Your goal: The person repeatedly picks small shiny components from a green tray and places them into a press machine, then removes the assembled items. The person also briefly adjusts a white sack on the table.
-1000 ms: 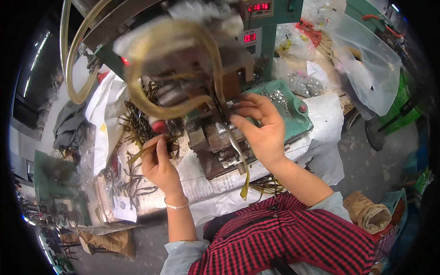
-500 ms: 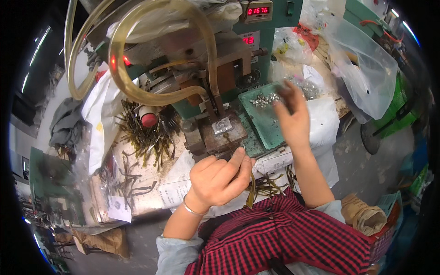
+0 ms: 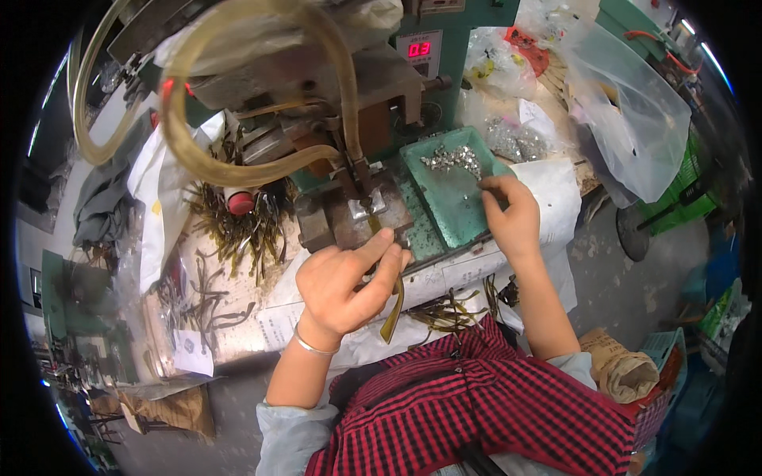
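Observation:
My left hand pinches an olive-green strip between thumb and forefinger in front of the press. The strip's upper end reaches the small shiny metal plate beneath the press head, and its tail hangs below my fingers. Over the right rim of a green tray, my right hand has thumb and forefinger drawn together. Whatever sits at those fingertips is too small to make out. Small silvery metal pieces lie in the tray's far part.
A thick clear hose loops over the press. Left of it lie a bundle of olive strips and a red button. More strips lie at the table's front edge. A clear plastic bag hangs at the right.
My right hand, blurred above the tray before, is now lower at its right rim with fingers drawn together. The left hand still holds the strip, which now reaches the metal plate.

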Demonstrator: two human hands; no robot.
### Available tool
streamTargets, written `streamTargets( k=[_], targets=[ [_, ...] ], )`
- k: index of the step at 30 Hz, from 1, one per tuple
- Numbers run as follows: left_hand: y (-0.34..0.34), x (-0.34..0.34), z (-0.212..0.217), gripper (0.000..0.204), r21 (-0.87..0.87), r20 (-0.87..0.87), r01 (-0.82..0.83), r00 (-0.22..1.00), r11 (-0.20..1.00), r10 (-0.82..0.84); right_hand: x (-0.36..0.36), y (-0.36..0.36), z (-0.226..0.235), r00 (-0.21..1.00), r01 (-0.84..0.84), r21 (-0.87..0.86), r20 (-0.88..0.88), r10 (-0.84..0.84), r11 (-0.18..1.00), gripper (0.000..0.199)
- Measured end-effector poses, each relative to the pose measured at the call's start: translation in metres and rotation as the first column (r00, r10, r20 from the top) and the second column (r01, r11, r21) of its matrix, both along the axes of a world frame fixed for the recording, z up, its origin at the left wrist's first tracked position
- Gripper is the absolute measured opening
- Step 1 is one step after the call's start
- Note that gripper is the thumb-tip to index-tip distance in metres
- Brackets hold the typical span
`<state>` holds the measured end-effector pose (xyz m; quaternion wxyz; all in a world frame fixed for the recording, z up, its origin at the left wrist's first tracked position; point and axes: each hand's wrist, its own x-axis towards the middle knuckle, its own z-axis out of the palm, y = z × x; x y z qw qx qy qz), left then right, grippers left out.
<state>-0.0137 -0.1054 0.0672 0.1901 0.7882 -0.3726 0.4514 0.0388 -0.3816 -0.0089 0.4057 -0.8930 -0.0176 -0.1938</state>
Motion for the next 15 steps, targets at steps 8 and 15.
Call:
streamTargets(
  k=[8, 15],
  targets=[
    [-0.003, -0.023, -0.012, 0.032, -0.163, -0.147, -0.045, 0.989, 0.986, 0.021, 0.002, 0.027, 0.002, 0.995, 0.097, -0.334, 0.034, -0.091, 0.938, 0.019],
    [0.054, -0.064, -0.025, 0.023, -0.492, -0.143, -0.368, 0.928, 0.789, 0.344, 0.002, 0.03, -0.014, 0.98, 0.182, -0.377, 0.146, -0.135, 0.908, 0.006]
  ],
)
